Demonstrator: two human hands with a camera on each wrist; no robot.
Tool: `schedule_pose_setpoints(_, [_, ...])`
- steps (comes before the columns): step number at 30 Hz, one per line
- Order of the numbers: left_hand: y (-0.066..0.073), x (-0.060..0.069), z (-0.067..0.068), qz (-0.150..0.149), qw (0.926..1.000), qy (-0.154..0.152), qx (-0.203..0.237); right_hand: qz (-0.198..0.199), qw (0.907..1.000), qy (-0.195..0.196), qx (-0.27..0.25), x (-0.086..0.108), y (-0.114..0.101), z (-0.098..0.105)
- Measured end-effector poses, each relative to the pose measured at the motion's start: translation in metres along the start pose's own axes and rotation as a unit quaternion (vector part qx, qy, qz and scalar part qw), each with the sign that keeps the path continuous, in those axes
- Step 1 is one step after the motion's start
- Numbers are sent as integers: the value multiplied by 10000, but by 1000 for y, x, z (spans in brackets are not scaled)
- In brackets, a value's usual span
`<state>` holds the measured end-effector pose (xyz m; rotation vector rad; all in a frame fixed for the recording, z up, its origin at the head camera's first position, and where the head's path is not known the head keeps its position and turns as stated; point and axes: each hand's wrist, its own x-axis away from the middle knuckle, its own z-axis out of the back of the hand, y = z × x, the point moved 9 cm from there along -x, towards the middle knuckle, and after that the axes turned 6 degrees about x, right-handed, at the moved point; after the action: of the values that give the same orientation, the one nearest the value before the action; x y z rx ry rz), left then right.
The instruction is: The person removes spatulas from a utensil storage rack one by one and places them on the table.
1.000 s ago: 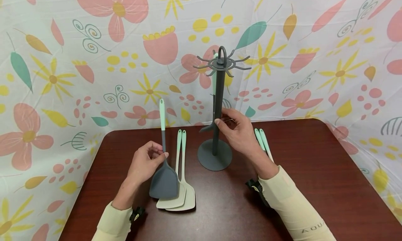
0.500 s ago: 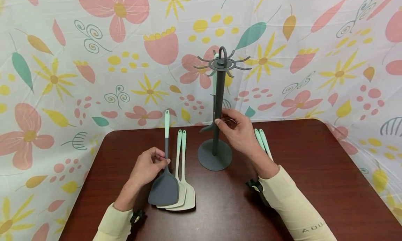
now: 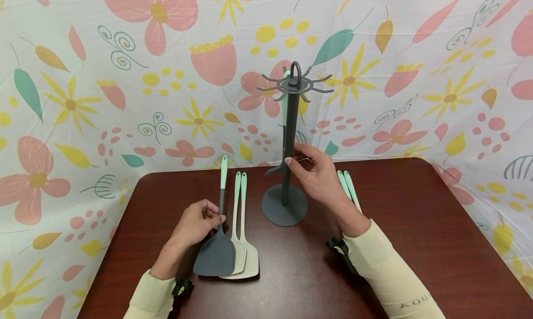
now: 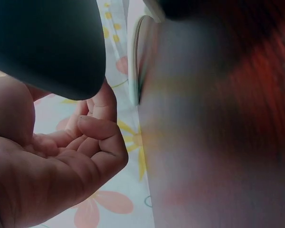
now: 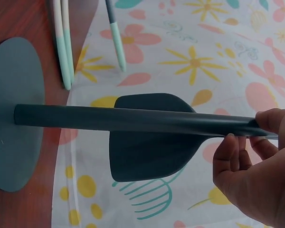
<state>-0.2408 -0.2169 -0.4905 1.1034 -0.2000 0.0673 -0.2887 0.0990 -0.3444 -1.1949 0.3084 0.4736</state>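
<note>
In the head view my left hand [image 3: 195, 224] pinches the shaft of a dark grey turner [image 3: 215, 256] with a mint handle. Its blade is low over the table at the left and covers part of the cream turners [image 3: 251, 263] beside it. The dark blade [image 4: 50, 42] looms over my fingers in the left wrist view. My right hand [image 3: 316, 178] grips the post of a dark grey utensil stand [image 3: 291, 129], thumb in front. Behind that post hangs a second dark turner [image 5: 147, 152], clearest in the right wrist view; my right fingers are close to its shaft.
The stand's round base [image 3: 285, 212] is on the brown table [image 3: 308, 272]. Hooks [image 3: 320, 78] spread from its top. Two mint handles [image 3: 349, 185] show beyond my right forearm, which hides the rest of those utensils. A floral cloth [image 3: 374, 120] hangs behind the table.
My left hand has lowered the dark turner; its handle end has dropped and the blade has moved down, slightly left. My right hand and the stand stay in place.
</note>
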Motion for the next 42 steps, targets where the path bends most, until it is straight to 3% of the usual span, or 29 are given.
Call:
schedule_pose_setpoints(8, [-7, -1, -6, 163, 9995, -227, -158, -30, 10000, -13, -40, 0, -1, 1])
schedule_pose_setpoints(24, [-16, -1, -13, 410, 9982, -301, -311, -51, 9999, -52, -74, 0, 1, 0])
schedule_pose_setpoints(42, [-16, -6, -20, 406, 9974, -381, -454, 22, 9999, -84, -79, -2, 0, 0])
